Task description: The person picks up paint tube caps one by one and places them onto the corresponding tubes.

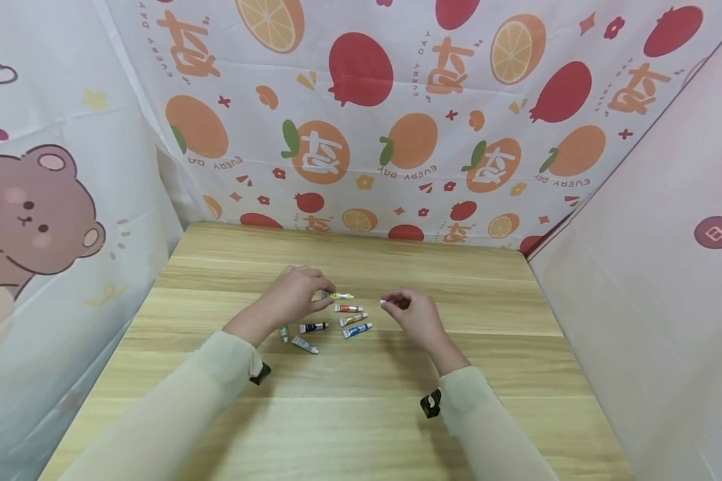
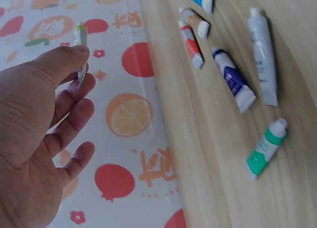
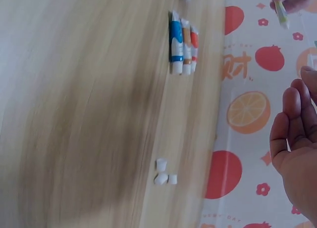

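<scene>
My left hand pinches a small paint tube with a yellow band between thumb and forefinger, its nozzle pointing right in the head view. To the right, my right hand pinches a tiny white piece, which looks like a tube cap, at its fingertips. Between and below the hands lie a red paint tube, an ochre one and a blue one. Near the left wrist are a dark purple tube, a silvery-grey tube and a green tube.
Three small white caps lie together on the wooden table, seen in the right wrist view. A fruit-print cloth hangs behind the table's far edge. Light cloth walls stand at left and right.
</scene>
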{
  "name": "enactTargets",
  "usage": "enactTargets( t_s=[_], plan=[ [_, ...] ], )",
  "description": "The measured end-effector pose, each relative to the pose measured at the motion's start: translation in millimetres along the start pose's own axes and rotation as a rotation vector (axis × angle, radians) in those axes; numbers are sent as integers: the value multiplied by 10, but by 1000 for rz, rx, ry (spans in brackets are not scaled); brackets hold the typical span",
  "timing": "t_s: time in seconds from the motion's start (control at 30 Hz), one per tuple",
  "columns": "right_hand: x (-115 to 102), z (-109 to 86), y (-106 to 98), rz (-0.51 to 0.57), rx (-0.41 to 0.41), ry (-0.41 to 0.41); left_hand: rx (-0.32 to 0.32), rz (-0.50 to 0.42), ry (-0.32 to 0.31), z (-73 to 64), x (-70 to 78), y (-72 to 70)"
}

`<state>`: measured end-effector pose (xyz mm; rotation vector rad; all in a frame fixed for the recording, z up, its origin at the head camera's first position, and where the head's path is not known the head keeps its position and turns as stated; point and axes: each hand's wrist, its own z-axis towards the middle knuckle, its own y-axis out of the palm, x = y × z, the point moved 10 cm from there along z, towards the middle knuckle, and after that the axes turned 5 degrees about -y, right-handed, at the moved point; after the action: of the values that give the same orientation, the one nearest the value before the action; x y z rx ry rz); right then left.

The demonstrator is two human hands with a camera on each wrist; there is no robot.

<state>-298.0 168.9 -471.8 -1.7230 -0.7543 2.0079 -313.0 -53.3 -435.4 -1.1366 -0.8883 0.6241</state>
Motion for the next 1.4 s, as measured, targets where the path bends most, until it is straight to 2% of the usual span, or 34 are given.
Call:
enactTargets(
  t_s=[0.27, 0.63, 0.77, 1.17, 1.4],
  plan=[
    [-129, 16, 42, 14, -15, -13, -13, 23, 25, 59, 215, -41],
    [-293, 34, 51, 23, 8, -111, 1, 7, 58, 80, 420, -81],
    [-311, 33, 53, 33, 18, -136, 9, -1, 68, 80, 456, -80],
    [-284, 3, 23, 67, 18, -130, 35, 14, 77, 76, 526, -101],
    [-259, -1, 10, 47, 6, -103, 49, -79, 73, 83, 554, -130]
  ],
)
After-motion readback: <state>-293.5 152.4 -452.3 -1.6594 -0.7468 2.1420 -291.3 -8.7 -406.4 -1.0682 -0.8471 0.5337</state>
